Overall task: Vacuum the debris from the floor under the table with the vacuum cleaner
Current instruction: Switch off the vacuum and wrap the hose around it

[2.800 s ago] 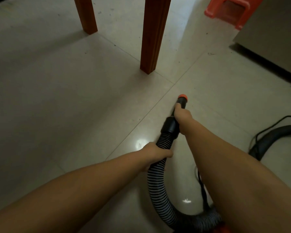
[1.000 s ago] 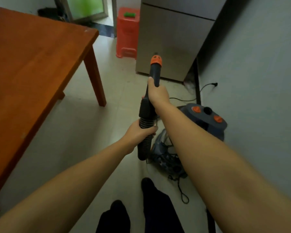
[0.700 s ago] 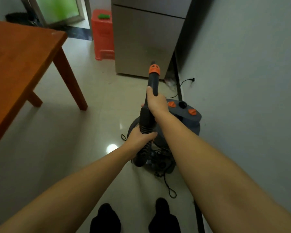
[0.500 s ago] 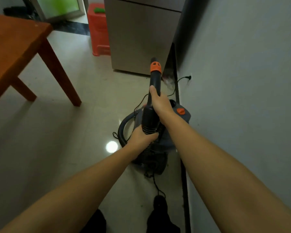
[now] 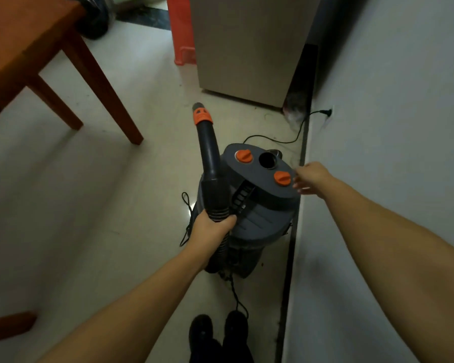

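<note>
My left hand (image 5: 212, 230) gripped the vacuum hose (image 5: 210, 163) where its ribbed collar began, fingers (image 5: 230, 220) and thumb curled round it, and the rigid black nozzle stood nearly upright with its orange tip (image 5: 201, 116) pointing to the far side. My right hand (image 5: 310, 178) hung just beside the right edge of the vacuum cleaner (image 5: 257, 197), its fingers loosely spread and holding nothing; I could not tell whether they touched the lid. The grey canister stood on the floor (image 5: 95, 195) close against the wall (image 5: 393, 127) on the right, with two orange knobs (image 5: 282, 177) and a round opening on its top. Its black cord (image 5: 286, 140) ran across the floor to a plug (image 5: 325, 112) in the wall. The wooden table (image 5: 24, 40) stood at the far left, one leg (image 5: 108, 95) well apart from the canister. A tall beige cabinet (image 5: 247, 48) and an orange stool (image 5: 181, 30) stood at the far side. My dark shoes (image 5: 218, 331) were on the floor, near the canister.
</note>
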`<action>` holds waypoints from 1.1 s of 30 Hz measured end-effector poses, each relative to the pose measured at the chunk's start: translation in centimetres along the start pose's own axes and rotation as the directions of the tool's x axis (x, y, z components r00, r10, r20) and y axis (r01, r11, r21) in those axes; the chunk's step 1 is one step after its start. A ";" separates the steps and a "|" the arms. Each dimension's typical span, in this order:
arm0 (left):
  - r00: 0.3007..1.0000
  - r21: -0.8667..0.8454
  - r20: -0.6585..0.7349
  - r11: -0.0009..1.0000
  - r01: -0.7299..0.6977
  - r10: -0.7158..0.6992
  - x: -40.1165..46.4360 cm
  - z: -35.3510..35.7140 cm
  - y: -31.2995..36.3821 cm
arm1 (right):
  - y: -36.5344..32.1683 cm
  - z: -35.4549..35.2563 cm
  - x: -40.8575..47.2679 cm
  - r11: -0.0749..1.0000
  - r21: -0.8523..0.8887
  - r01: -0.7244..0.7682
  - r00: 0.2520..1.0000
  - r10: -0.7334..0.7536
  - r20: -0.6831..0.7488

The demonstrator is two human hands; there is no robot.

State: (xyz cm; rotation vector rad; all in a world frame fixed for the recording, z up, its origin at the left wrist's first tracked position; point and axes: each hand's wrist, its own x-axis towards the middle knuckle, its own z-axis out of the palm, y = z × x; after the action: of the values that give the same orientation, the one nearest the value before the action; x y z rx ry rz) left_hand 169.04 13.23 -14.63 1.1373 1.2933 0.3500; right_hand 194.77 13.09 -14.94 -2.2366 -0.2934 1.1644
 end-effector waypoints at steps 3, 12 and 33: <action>0.999 -0.013 -0.038 1.000 0.012 -0.012 2.4 1.4 -1.4 | 2.1 2.5 4.5 0.998 -0.010 -0.061 0.998 0.061 0.000; 0.995 -0.022 -0.098 1.000 -0.004 0.001 3.1 2.2 -2.8 | 3.7 4.6 9.1 0.932 -0.364 -0.010 0.989 -0.044 -0.140; 0.992 -0.059 -0.116 0.997 -0.050 0.043 0.5 -0.3 0.9 | -0.5 5.3 -2.5 0.850 -0.327 0.414 0.870 -0.263 0.417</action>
State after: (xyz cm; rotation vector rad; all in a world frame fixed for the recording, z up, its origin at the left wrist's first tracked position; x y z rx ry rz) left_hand 169.23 14.18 -14.17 1.1090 1.3483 0.4928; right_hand 189.10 14.52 -15.28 -2.1572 -1.1390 1.3972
